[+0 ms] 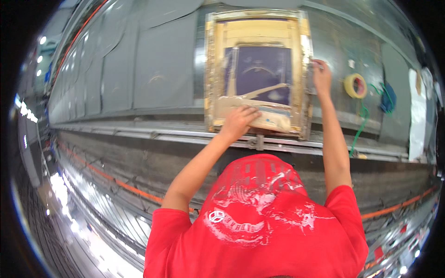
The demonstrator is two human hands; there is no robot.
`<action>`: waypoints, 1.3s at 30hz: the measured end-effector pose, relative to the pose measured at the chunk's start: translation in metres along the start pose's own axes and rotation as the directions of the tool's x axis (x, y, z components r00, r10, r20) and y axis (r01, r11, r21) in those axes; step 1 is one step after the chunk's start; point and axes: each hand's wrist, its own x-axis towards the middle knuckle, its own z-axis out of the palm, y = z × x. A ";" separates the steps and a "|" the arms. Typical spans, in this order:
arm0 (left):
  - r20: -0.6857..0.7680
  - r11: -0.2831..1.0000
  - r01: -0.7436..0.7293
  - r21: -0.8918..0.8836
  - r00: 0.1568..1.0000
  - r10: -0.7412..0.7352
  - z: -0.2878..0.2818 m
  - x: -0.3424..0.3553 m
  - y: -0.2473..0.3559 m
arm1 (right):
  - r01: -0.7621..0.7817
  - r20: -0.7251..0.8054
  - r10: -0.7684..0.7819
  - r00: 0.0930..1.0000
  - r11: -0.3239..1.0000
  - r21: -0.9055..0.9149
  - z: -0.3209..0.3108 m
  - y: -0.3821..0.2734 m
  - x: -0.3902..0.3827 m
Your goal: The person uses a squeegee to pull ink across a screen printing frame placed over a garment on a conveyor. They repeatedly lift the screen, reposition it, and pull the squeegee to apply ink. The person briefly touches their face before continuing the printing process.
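Observation:
A screen-printing frame [305, 51] with taped, worn borders and a dark purple mesh window [257, 69] lies on the long table in front of me. Across its near end runs a tan, taped strip [273, 119]. My left hand [240, 121] rests on that strip, its fingers laid out flat and slightly spread. At the frame's right side is my right hand [321, 76], with its fingers curled together next to the outer edge. Whatever is between those fingers is too small to make out.
Grey panels [162, 69] lie along the table to the left. On the right are a yellow tape roll [355, 85], a green cord [361, 123], a dark blue item [388, 98] and a white strip [417, 116]. A metal rail [185, 134] runs along the near table edge.

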 end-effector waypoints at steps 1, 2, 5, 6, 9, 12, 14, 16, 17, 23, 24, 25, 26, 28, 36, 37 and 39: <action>-0.006 1.000 0.006 -0.019 1.000 -0.006 -0.008 -0.007 -0.001 | 0.025 -0.035 -0.026 0.999 1.000 -0.012 -0.001 -0.004 0.000; -0.013 0.999 0.025 -0.035 1.000 -0.025 -0.017 -0.015 0.000 | 0.021 -0.033 -0.021 0.999 1.000 -0.023 -0.003 -0.025 -0.005; -0.045 0.995 0.093 -0.030 0.995 -0.094 -0.046 -0.039 -0.020 | 0.022 -0.045 -0.022 0.999 1.000 0.018 0.019 -0.075 -0.025; -0.054 0.993 0.120 -0.023 0.991 -0.121 -0.057 -0.050 -0.031 | -0.012 -0.037 0.012 0.999 1.000 0.016 0.035 -0.092 -0.033; -0.114 0.983 0.183 -0.018 0.976 -0.184 -0.087 -0.085 -0.084 | 0.037 -0.033 -0.035 0.999 0.997 0.074 0.109 -0.125 -0.064; -0.103 0.978 0.206 0.032 0.974 -0.201 -0.133 -0.127 -0.159 | 0.010 -0.032 -0.005 0.999 0.991 0.130 0.194 -0.164 -0.098; -0.110 0.973 0.230 0.030 0.968 -0.226 -0.138 -0.148 -0.182 | -0.063 0.039 0.059 0.997 0.992 0.105 0.223 -0.177 -0.116; -0.088 0.971 0.237 0.025 0.968 -0.234 -0.136 -0.161 -0.195 | -0.040 0.036 0.036 0.999 0.994 0.097 0.230 -0.180 -0.126; -0.088 0.969 0.243 0.033 0.967 -0.240 -0.132 -0.168 -0.200 | 0.028 0.002 -0.028 1.000 0.994 0.108 0.234 -0.177 -0.131; -0.188 0.962 0.255 0.094 0.954 -0.235 -0.105 -0.142 -0.201 | -0.052 0.007 0.052 0.999 0.997 0.050 0.248 -0.176 -0.122; -0.166 0.970 0.206 0.130 0.969 -0.184 -0.107 -0.139 -0.203 | -0.112 0.026 0.112 0.993 0.994 -0.010 0.249 -0.179 -0.121; -0.148 0.982 0.124 0.141 0.984 -0.103 -0.110 -0.136 -0.211 | -0.102 0.012 0.102 0.995 0.995 0.008 0.252 -0.180 -0.117; -0.131 0.989 0.065 0.136 0.990 -0.047 -0.108 -0.141 -0.212 | -0.091 0.020 0.090 0.996 0.996 0.010 0.251 -0.177 -0.119; -0.036 0.990 -0.007 0.138 0.999 0.012 -0.105 -0.155 -0.232 | 0.000 -0.028 0.001 1.000 1.000 0.021 0.260 -0.167 -0.119; -0.189 0.941 0.314 -0.128 0.923 -0.334 -0.174 -0.162 -0.250 | -0.044 -0.019 0.042 0.999 0.991 -0.124 0.258 -0.175 -0.108; -0.202 0.938 0.329 -0.110 0.916 -0.345 -0.176 -0.165 -0.252 | -0.063 -0.009 0.062 0.998 0.990 -0.124 0.259 -0.178 -0.107; -0.204 0.942 0.334 -0.025 0.921 -0.332 -0.173 -0.173 -0.249 | -0.095 0.017 0.098 0.995 0.987 -0.127 0.260 -0.179 -0.108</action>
